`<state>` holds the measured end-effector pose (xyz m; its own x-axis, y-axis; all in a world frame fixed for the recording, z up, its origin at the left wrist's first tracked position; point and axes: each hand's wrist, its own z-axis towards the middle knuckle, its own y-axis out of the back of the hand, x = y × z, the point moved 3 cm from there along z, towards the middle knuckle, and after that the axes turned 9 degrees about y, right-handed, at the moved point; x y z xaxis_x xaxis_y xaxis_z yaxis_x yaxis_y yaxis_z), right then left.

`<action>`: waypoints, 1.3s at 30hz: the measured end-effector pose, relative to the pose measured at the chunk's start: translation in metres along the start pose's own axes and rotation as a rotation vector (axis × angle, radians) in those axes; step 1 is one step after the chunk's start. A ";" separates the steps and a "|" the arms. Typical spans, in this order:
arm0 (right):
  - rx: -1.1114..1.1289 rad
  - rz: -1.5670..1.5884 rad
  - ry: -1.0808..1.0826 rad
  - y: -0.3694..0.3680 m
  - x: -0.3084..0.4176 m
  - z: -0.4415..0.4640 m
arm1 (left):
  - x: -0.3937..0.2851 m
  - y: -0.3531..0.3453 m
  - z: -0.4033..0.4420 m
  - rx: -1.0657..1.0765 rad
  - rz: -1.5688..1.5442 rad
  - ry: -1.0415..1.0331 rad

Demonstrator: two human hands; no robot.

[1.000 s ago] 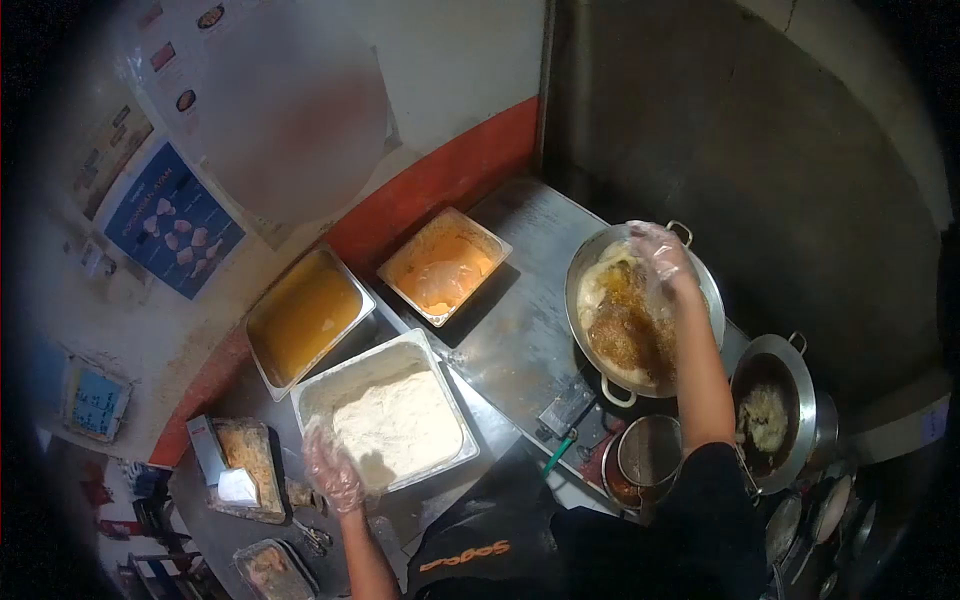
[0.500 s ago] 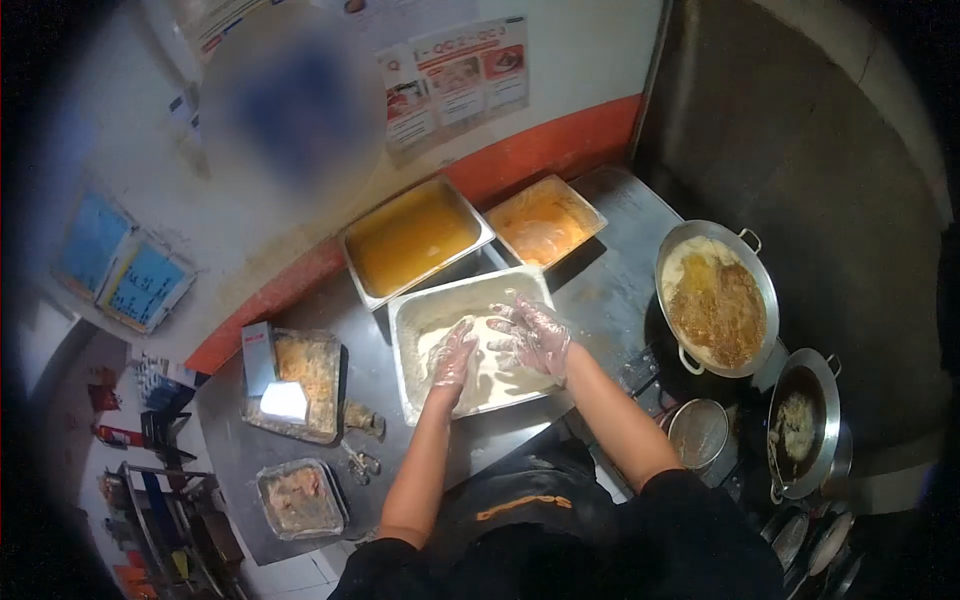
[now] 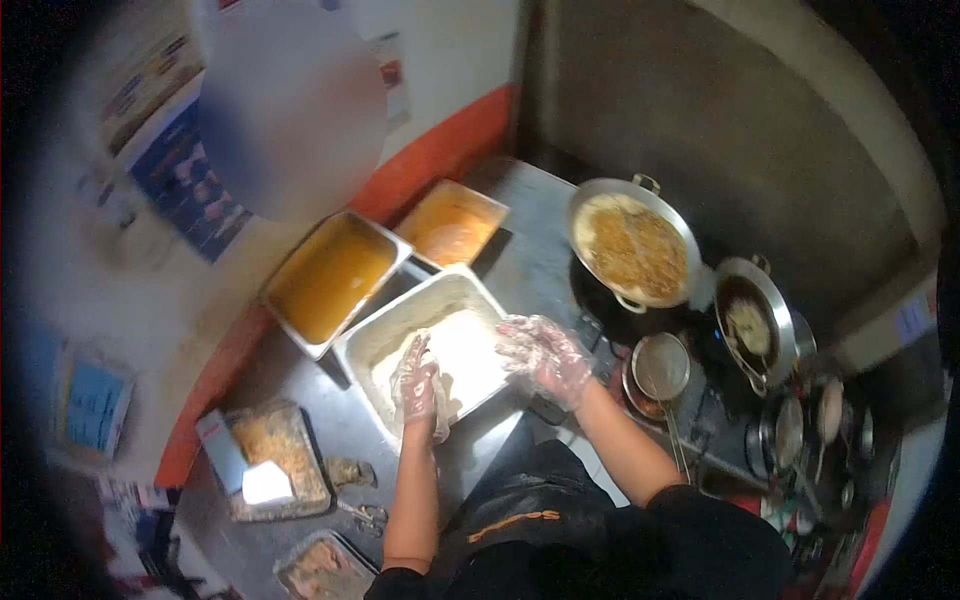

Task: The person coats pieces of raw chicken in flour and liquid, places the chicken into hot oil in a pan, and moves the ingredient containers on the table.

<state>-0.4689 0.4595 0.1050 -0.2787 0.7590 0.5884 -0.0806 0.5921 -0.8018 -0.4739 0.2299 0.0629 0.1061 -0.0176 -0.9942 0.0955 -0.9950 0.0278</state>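
Observation:
A metal tray (image 3: 357,362) of white flour (image 3: 468,352) stands before me on the steel table. Both my hands wear clear plastic gloves dusted with flour. My left hand (image 3: 418,385) is over the left near part of the tray, its fingers pointing away from me and holding nothing visible. My right hand (image 3: 550,358) is at the tray's right edge, its flour-coated fingers stretched out to the left, also without anything visible in them. Behind the tray stand a deep pan of yellow-brown liquid (image 3: 335,275) and a smaller pan with orange residue (image 3: 452,225).
On the right, a large wok of bubbling oil (image 3: 640,250) and a second wok (image 3: 748,318) with pale food sit on the stove. A wire strainer (image 3: 661,366) lies nearer me. At left are a tray of crumbs (image 3: 285,450), scissors (image 3: 368,515) and a tub of raw meat (image 3: 322,570).
My view has turned to the right, so the table and pans appear further left. My right hand has moved from over the flour to the tray's right edge; the hands are further apart.

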 end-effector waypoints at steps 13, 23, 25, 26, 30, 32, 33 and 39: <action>-0.674 -0.046 0.625 0.118 0.079 -0.259 | 0.114 -0.205 -0.100 0.623 -0.011 0.446; -0.721 0.043 0.458 0.199 0.041 -0.354 | 0.218 -0.318 -0.048 0.303 0.676 0.337; -0.671 -0.187 0.248 0.223 0.017 -0.360 | 0.263 -0.330 -0.027 0.212 0.566 0.391; -0.624 -0.247 0.170 0.234 0.008 -0.364 | 0.287 -0.334 -0.014 0.165 0.556 0.650; -0.429 0.083 0.231 0.280 -0.050 -0.390 | 0.326 -0.338 0.001 -0.013 0.683 0.357; -0.467 0.008 0.195 0.289 -0.041 -0.401 | 0.315 -0.350 -0.018 -0.106 0.234 0.473; -0.513 0.038 0.134 0.297 -0.044 -0.404 | 0.304 -0.356 -0.017 -0.189 0.498 0.515; -0.551 0.158 0.221 0.327 -0.090 -0.434 | 0.333 -0.338 0.006 0.031 -0.127 0.795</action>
<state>-0.0543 0.7021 -0.1648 -0.0367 0.8525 0.5214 0.4683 0.4756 -0.7447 -0.4765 0.5601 -0.2780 0.7697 0.1597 -0.6181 0.1283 -0.9871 -0.0953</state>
